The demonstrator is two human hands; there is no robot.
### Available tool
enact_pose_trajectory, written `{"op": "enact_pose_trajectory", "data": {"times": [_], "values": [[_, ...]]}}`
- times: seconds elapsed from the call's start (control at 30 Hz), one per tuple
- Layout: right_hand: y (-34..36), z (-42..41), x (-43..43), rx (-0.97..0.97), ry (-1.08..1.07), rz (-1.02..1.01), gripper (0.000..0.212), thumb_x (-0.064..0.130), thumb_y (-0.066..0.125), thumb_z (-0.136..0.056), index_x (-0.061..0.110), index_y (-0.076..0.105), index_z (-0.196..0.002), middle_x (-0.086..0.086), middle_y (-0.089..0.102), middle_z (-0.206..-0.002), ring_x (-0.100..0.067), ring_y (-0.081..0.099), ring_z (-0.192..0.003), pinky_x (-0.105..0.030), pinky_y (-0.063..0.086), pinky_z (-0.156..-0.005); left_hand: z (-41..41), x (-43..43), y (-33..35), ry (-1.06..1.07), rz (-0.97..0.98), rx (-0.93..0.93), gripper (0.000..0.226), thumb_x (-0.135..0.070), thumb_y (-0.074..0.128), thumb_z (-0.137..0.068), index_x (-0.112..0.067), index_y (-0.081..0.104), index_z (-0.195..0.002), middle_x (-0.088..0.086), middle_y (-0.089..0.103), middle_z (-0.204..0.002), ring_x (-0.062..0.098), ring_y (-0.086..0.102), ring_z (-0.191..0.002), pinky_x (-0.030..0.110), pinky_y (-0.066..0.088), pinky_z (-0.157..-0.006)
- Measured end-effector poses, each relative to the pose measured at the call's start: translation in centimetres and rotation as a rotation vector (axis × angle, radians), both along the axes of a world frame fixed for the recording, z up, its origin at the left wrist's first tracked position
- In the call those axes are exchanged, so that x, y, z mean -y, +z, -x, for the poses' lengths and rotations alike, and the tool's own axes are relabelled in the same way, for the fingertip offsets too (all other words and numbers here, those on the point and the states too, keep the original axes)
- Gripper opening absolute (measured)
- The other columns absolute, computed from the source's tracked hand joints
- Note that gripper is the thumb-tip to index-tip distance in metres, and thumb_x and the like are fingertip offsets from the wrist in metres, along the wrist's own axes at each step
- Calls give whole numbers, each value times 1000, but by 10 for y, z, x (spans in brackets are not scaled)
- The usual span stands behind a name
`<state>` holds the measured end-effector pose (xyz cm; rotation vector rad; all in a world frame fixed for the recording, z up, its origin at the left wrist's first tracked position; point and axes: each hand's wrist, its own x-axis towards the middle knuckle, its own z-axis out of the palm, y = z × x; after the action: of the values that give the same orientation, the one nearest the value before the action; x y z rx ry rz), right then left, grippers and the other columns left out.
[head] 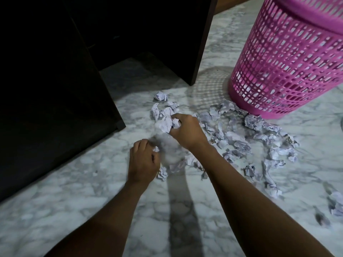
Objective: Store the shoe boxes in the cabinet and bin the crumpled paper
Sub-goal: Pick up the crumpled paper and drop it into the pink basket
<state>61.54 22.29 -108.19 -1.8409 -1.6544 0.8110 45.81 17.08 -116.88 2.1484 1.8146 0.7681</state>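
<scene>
**Hands in the paper heap between cabinet and bin**

Crumpled white paper balls (239, 140) lie scattered on the white-grey marble floor (83, 210). Most of them are in a loose heap that reaches from the front of the dark wooden cabinet (55, 89) up to the foot of the pink plastic lattice bin (289, 62). A few pieces touch the base of the bin, and some single ones lie apart at the right edge of the view. The bin stands upright, just beside the right side wall of the cabinet.

The right hand (185, 132) is at the far left part of the heap. Its fingers are curled tightly around a wad of crumpled paper (169, 124), which sticks out on the left of the fist.

The left hand (143, 162) is nearer to the person, low over the floor at the left border of the heap. Its fingers are bent, and a small white scrap shows at the thumb. This area is blurred, so I cannot tell if the hand really holds paper.
</scene>
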Motion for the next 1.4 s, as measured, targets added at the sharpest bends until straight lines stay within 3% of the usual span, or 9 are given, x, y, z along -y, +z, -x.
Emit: {"op": "enact_pose_trajectory", "data": {"times": [0.1,0.23,0.4,0.57,0.7,0.83,1.0,1.27,1.4], "values": [[9,-5,27,68,33,9,45,15,68,-77,20,67,-122,-6,73,-103,-21,67,-81,-35,57,-74,1,-1,-1,11,50,59,27,-25,38,-85,-5,57,-82,17,60,-113,36,52,-98,45,46,-82],[-3,-10,69,231,91,34,48,12,63,-80,17,62,-127,-8,62,-122,-29,61,-103,-36,51,-84,4,2,2,-50,62,104,44,-26,33,-84,-5,64,-108,15,61,-128,36,52,-107,47,45,-90],[-46,-12,111,329,116,-37,34,17,69,-75,16,66,-109,-6,62,-106,-33,64,-88,-37,52,-61,6,7,7,-94,102,57,53,-25,28,-85,-21,70,-118,4,61,-131,31,48,-112,46,41,-94],[-57,-14,119,398,231,-138,46,34,61,-71,19,62,-115,-4,62,-113,-29,56,-91,-36,50,-69,9,23,12,-175,167,5,51,-41,38,-84,-24,67,-122,6,52,-138,28,43,-121,46,38,-101],[-63,-15,115,424,274,-166,38,42,64,-76,24,67,-109,-2,65,-104,-28,57,-88,-35,53,-58,19,33,7,-285,128,-114,54,-52,50,-83,-22,64,-125,10,49,-141,30,43,-124,43,38,-100],[-71,-16,112,398,289,-178,35,38,83,-65,23,71,-94,-4,66,-86,-30,61,-69,-31,52,-52,22,39,2,-325,104,-184,59,-55,63,-74,-21,64,-122,9,51,-134,31,47,-119,41,39,-95],[-73,-17,108,313,291,-144,34,35,82,-63,21,71,-92,-7,65,-77,-32,65,-61,-30,51,-48,19,37,-1,-346,54,-204,58,-50,73,-64,-21,66,-114,9,56,-122,31,52,-109,40,43,-85],[-53,-21,100,-8,-22,-134,32,27,65,-64,15,74,-92,-10,72,-81,-29,66,-76,-34,50,-67,8,35,-8,-233,-116,-109,21,-22,62,-73,-14,70,-91,7,60,-93,30,54,-83,38,47,-67],[-31,-20,96,-171,-152,-175,22,20,72,-68,15,74,-89,-6,72,-76,-25,66,-69,-35,54,-68,4,34,-8,-161,-141,-67,24,-20,52,-80,-10,70,-93,8,60,-88,30,53,-77,38,47,-68]]}}
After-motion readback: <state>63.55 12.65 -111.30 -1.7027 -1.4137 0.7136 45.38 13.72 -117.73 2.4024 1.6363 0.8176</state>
